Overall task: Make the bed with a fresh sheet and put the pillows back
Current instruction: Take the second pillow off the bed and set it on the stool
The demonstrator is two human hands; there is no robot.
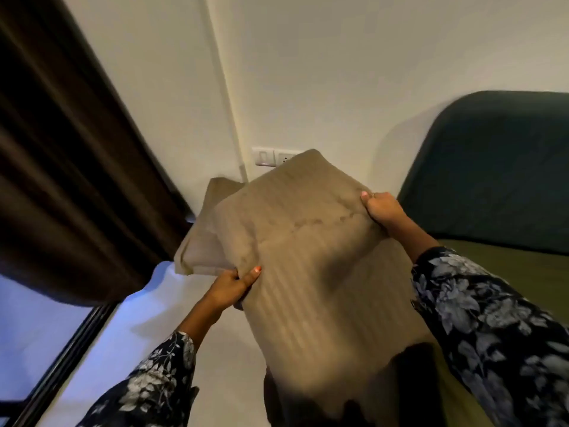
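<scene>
A tan striped pillow point(311, 257) is held up in front of me, tilted, in the middle of the head view. My left hand point(235, 288) grips its left edge with the thumb on top. My right hand point(380, 209) grips its upper right edge. A second tan pillow point(203, 241) lies behind it, leaning in the corner against the wall. The bed's olive green sheet point(505, 266) shows at the right, below the dark green headboard point(492, 171).
A dark brown curtain point(67, 167) hangs at the left over a window with a dark frame point(61, 365). A white switch and socket plate point(271, 156) sits on the wall behind the pillows. Pale floor point(191, 349) lies beside the bed.
</scene>
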